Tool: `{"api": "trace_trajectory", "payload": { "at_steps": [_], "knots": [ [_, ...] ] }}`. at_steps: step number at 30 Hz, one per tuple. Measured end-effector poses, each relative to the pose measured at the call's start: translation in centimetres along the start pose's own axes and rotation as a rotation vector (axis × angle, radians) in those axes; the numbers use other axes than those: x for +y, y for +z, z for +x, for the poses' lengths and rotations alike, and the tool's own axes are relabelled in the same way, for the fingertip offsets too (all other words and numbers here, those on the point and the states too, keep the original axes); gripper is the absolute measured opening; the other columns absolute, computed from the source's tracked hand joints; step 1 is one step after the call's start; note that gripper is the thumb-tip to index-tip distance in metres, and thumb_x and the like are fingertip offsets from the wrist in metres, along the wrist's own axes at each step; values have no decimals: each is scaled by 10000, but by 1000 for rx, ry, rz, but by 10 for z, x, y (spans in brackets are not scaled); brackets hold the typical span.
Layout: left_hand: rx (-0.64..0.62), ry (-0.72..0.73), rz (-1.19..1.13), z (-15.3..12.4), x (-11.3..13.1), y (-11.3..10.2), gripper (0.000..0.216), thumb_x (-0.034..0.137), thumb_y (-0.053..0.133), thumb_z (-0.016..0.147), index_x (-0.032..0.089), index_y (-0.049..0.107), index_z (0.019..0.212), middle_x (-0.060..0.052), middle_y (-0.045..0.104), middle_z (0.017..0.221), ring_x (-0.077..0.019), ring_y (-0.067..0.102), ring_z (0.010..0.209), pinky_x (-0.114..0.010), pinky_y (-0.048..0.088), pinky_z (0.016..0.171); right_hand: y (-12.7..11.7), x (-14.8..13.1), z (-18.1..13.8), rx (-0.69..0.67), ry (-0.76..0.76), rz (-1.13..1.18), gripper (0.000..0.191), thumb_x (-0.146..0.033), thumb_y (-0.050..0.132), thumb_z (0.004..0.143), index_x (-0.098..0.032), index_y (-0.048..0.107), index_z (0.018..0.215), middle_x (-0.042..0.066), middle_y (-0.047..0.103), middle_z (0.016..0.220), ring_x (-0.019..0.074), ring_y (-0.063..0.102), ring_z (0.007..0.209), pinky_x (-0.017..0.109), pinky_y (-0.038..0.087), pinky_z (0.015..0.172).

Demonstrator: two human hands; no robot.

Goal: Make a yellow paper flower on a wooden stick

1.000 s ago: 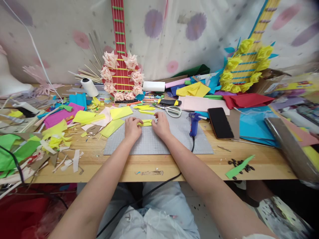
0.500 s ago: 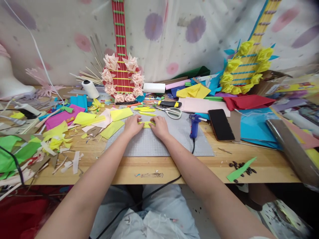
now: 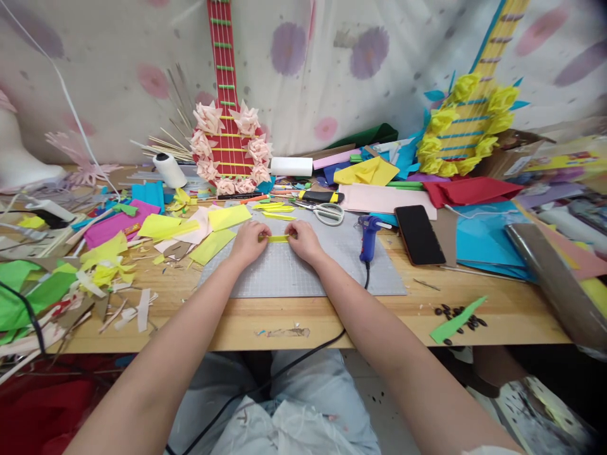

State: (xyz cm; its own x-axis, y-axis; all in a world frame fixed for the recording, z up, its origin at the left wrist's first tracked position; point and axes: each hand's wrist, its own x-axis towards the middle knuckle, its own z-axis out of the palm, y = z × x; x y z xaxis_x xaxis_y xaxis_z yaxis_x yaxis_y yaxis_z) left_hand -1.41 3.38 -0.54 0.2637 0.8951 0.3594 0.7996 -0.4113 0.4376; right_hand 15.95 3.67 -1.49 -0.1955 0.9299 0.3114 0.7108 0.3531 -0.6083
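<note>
Only the head view here, looking down over both forearms. The yellow paper strip (image 3: 279, 238) sits on the far half of the grey cutting mat (image 3: 303, 275), dead centre between the hands, with its long axis running left to right across the mat. The left hand (image 3: 247, 243) has its fingertips closed on the strip's left end and the right hand (image 3: 303, 240) has the right end, so both are equally near and each is clamped on the paper. I can't tell whether the strip is pressed flat against the mat or lifted a hair off it. The strip looks like thin, matte craft paper folded narrow, with crisp edges. The mat is dull, with a fine printed grid. Just off the mat's right edge stands a blue glue gun (image 3: 368, 235), hard plastic, its cord trailing toward the person, and a glossy black phone (image 3: 417, 234) lies beyond it. At the mat's far edge are scissors (image 3: 327, 213) with pale handles. Off the mat's left corner lie loose yellow sheets (image 3: 213, 243), flat and rectangular, on the wooden table (image 3: 497, 309).
</note>
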Motion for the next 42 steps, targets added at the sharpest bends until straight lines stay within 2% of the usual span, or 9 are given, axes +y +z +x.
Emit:
{"api": "trace_trajectory", "payload": {
  "at_steps": [7,11,16,22,26,31,33,36,42],
  "knots": [
    [-16,62,41,-10,3,0,101,189,502,698,194,591,744,-46,579,850,-198,480,895,-318,378,832,-6,-6,-2,-68,-45,-41,94,-215,541,683,-177,583,759,30,573,857,158,470,868,288,349,810],
    [9,18,63,-10,5,1,131,274,480,760,192,582,749,-60,572,872,-203,486,899,-327,382,826,-6,-7,-3,-36,-14,-43,196,-330,466,792,-174,566,730,33,584,806,147,480,819,282,352,781],
    [15,-14,78,-13,7,3,157,235,491,749,196,581,872,-64,592,905,-216,488,920,-342,377,837,-2,-6,-4,-41,-30,-48,171,-241,548,733,-180,539,892,14,607,851,141,488,799,271,353,740],
    [61,-61,-14,-18,6,5,247,228,537,707,184,588,945,-68,601,884,-226,490,921,-368,377,857,-1,-9,-6,-122,-108,69,218,-164,545,700,-191,536,916,-8,584,796,124,492,759,262,361,715],
    [176,-231,-402,-16,-1,6,296,224,577,652,178,578,945,-29,564,808,-162,528,782,-327,430,776,3,-6,-1,-118,3,375,229,-146,521,680,-193,513,905,-39,523,735,89,475,661,237,378,659],
    [478,-531,-1029,-9,4,2,366,262,659,593,163,552,929,-26,573,853,-115,578,744,-289,469,742,7,-9,4,-39,235,862,245,-235,596,617,-195,485,831,-58,478,693,68,458,596,221,387,603],
    [434,-572,-1239,-8,14,1,377,270,685,586,161,561,926,-44,599,895,-127,601,799,-306,473,782,8,-14,4,-29,282,976,282,-260,628,586,-196,486,821,-60,480,681,65,457,586,216,385,583],
    [225,-613,-1408,-9,30,1,309,278,708,578,121,612,827,-67,639,850,-148,619,782,-333,478,807,9,-22,1,-77,271,1039,333,-288,666,556,-196,495,826,-57,497,685,63,461,590,211,380,567],
    [314,-658,-1478,-12,32,2,189,216,712,581,105,636,714,-56,669,764,-148,625,773,-329,470,844,11,-24,-2,-185,221,963,312,-343,681,571,-189,520,790,-48,542,684,66,465,580,206,364,531]
  ]
}}
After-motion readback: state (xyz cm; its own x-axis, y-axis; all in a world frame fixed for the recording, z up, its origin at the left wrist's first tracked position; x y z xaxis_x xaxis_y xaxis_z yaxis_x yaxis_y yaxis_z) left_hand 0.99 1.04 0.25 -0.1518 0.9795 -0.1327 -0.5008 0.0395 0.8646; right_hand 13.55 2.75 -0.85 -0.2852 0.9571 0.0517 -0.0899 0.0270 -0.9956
